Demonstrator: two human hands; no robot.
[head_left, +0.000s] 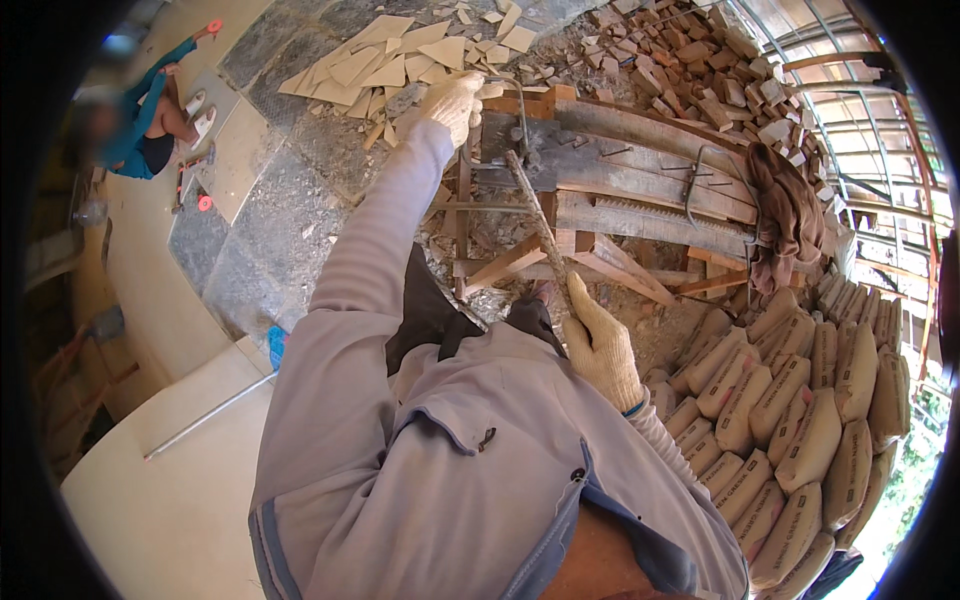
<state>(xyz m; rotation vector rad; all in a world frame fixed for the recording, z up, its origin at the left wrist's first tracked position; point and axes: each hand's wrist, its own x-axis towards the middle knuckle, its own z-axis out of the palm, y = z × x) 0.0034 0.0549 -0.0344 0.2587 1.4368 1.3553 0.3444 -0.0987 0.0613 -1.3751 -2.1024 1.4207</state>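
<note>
My left hand [455, 105], in a cream knit glove, reaches to the near-left end of a timber workbench [650, 185]. Its fingers are closed around a thin bent steel rod [523, 112], which turns a corner and runs down beside the bench's metal plate. My right hand [600, 345], gloved alike, is wrapped around the lower end of a rough, rusty steel bar [537, 210]. That bar slants up and left, its far end close to the plate. A bent steel stirrup [692, 187] rests on the planks among several nails.
Brown cloth [785, 215] drapes over the bench's right end. Stacked paper bags [790, 420] fill the right side. Broken tiles [385, 65] and a brick pile [690, 60] lie beyond. Another person [150, 110] sits at upper left; a metal rod [210, 415] lies at lower left.
</note>
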